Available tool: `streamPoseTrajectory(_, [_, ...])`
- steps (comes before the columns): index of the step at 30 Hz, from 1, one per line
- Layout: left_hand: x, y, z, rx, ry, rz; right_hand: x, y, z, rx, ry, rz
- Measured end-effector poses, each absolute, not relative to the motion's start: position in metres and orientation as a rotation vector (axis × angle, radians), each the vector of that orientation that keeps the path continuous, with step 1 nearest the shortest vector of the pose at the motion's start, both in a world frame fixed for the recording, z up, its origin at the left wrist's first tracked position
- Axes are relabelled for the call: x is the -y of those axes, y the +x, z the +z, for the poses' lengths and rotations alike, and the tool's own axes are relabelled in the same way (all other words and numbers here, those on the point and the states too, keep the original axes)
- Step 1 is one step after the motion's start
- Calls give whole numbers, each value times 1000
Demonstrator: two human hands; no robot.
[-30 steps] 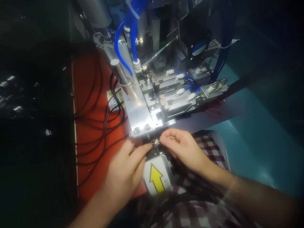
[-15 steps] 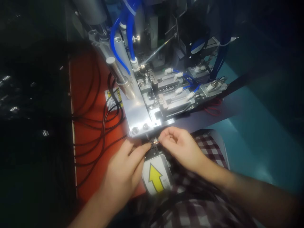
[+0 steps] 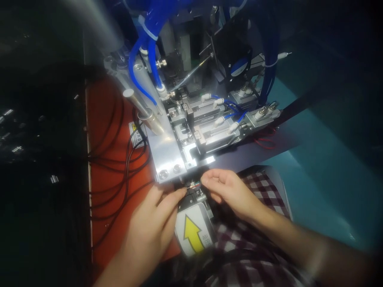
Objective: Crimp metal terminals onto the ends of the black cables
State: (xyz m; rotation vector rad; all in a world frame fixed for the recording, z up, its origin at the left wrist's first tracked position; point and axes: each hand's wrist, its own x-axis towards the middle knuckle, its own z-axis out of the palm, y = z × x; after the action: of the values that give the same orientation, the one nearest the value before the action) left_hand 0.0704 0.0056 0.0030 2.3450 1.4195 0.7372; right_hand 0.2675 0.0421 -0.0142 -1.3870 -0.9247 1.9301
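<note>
Between my two hands stretches a short bundle of thin coloured wires [image 3: 195, 185], with red and green strands and a bright bit near its left end. My left hand [image 3: 155, 217] is closed, thumb and forefinger pinching at the left end of the bundle. At the other end, the thumb and fingertips of my right hand [image 3: 229, 191] are pressed together on the wires. Both hands are just in front of a shiny metal plate [image 3: 167, 153] with two bolts. Under the wires is a small dark metal fixture [image 3: 190, 200], partly hidden.
A white panel with a yellow arrow [image 3: 193, 233] lies below the fixture. Beyond my right hand are pneumatic slides [image 3: 215, 133] with blue tubes [image 3: 152, 24]. Black cables [image 3: 127, 163] run over the red-orange base [image 3: 103, 131] at left. Checked cloth [image 3: 266, 189] covers my lap.
The whole view has shifted, with the machine sitting a little lower and further left. My right hand has moved slightly away from the left, and more of the coloured wires shows between them.
</note>
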Motion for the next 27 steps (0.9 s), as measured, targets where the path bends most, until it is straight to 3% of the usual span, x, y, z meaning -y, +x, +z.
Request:
streamPoseTrajectory(14, [-4,63,3,-1408,2533,544,-46,263,-12,884,-1316,2068])
streamPoseTrajectory(23, [-3,61,4,-1406,2669,327,-36,262,-15,1517,-1355,1346])
streamPoseTrajectory(27, [-5,60,7,-1381,2727,248,-43,263,-11,1207,-1418,1758])
